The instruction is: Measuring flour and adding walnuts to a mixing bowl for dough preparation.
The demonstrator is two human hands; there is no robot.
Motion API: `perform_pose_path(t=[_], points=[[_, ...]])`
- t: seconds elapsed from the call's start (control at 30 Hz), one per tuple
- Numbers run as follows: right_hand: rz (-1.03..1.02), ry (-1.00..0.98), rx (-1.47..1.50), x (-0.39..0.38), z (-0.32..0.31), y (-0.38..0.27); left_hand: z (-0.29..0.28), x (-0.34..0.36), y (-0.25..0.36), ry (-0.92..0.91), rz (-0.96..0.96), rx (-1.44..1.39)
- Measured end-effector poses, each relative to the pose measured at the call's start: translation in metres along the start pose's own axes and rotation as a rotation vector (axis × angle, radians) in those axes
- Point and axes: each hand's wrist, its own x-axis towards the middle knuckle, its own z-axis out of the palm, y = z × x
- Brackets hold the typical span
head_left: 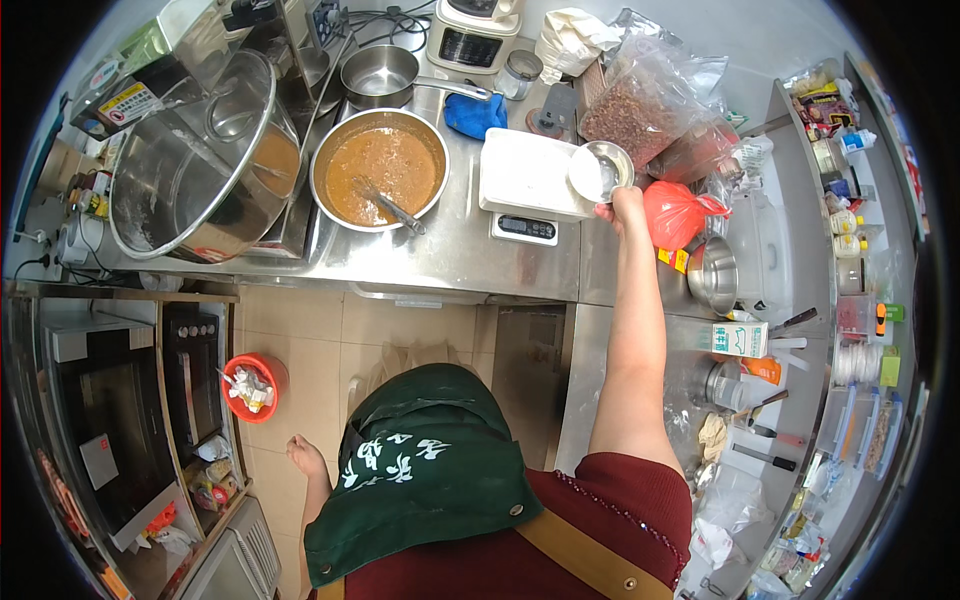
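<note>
Out over the counter, my right hand (628,207) grips a small round metal bowl (612,165) by its near edge, fingers closed. Something white lies inside the bowl; whether powder or liquid I cannot tell. It sits over the right end of a white rectangular tub (522,170). Beneath the tub is a white kitchen scale (526,229), its dark display facing me. My left hand (307,456) hangs low beside my dark green apron (425,470), holding nothing, fingers loosely apart. To the tub's left stands a metal bowl of brown batter (385,165) with a whisk (393,207) in it.
A large mixer bowl (200,170) stands far left, a saucepan (380,76) behind the batter. A blue cloth (475,116) lies near the tub. Bags of brown bits (630,110) and a red plastic bag (678,213) crowd the right. A red bin (255,388) is on the floor.
</note>
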Motion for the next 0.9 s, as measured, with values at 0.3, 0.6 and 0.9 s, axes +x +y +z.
perform_pose_path(t=[0.3, 0.6, 0.9], points=[[-0.017, -0.002, -0.038, -0.003, 0.001, -0.001, 0.004, 0.000, -0.009, -0.002, -0.002, 0.001], [-0.011, -0.019, -0.007, -0.008, 0.000, -0.001, 0.001, -0.002, -0.002, -0.005, -0.021, -0.016], [0.086, -0.099, 0.269, -0.011, -0.019, 0.015, -0.001, -0.002, -0.002, 0.003, -0.026, -0.010]])
